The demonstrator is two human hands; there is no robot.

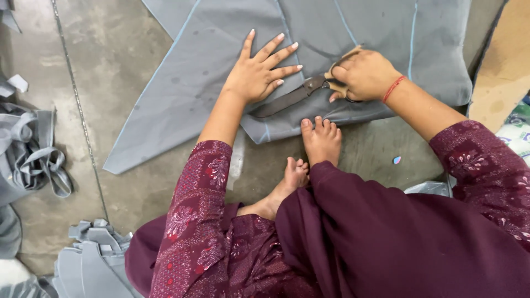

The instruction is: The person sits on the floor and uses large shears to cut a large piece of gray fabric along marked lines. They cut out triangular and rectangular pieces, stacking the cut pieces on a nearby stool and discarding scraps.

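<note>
Sitting posture: the person squats on the concrete floor [127, 49], knees up in dark red patterned clothing, nearest the camera.
Feet: one bare foot [322, 141] has its toes touching the near edge of the grey cloth [221, 72]; the other foot sits just behind it.
Left hand [259, 72]: open and flat, fingers spread, pressing down on the cloth just beside the blades.
Right hand [361, 74]: closed around the handles of the scissors [292, 97], a red thread at the wrist.
Scissors: long dark blades lying low against the cloth, pointing toward the left hand; they look heavy and rigid (best held by the wrapped handles).
Cloth: spread on the floor beyond the feet, marked with light blue lines; it looks soft, limp and fairly thick, likely to shift or bunch unless pinned flat close to the cut.
Offcuts [33, 160]: grey strips and shaped pieces heaped at the left, well apart from both hands.
</note>
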